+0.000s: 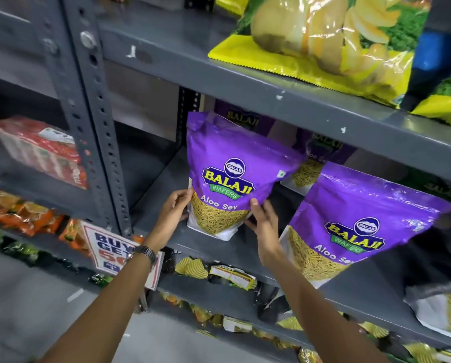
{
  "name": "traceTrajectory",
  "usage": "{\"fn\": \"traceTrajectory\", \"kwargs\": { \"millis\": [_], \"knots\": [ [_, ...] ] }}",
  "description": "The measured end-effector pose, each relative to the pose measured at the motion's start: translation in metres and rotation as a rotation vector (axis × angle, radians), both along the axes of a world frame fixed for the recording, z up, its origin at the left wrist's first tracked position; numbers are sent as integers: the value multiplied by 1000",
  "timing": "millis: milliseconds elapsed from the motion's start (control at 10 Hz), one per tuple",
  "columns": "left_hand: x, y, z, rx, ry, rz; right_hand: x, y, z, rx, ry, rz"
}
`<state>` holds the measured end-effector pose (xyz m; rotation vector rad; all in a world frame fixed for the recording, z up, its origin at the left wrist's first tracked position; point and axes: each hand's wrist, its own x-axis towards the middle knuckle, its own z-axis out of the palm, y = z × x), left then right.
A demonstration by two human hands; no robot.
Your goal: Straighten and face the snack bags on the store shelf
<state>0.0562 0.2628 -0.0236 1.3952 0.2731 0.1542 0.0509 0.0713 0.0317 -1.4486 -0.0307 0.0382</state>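
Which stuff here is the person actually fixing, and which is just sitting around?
Being fixed: the purple Aloo Sev bag held by left hand and right hand; second purple bag beside it.

Just sitting around: yellow chip bag above, sale sign, red packs.

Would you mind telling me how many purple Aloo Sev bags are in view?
4: front left bag between both hands, front right bag beside it, two behind in shadow. More may be hidden further back.
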Motion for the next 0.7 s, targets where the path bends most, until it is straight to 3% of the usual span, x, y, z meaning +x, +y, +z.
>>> {"fn": "traceTrajectory", "kwargs": {
  "millis": [500,600,700],
  "knots": [
    [-46,-7,9,-27,19,14,-38,1,10,35,44,1],
    [-54,-14,14,-46,-108,243,-46,1,11,21,-23,-130],
    [-74,-32,28,-53,-381,496,-78,-8,12,-111,-221,-303]
  ]
}}
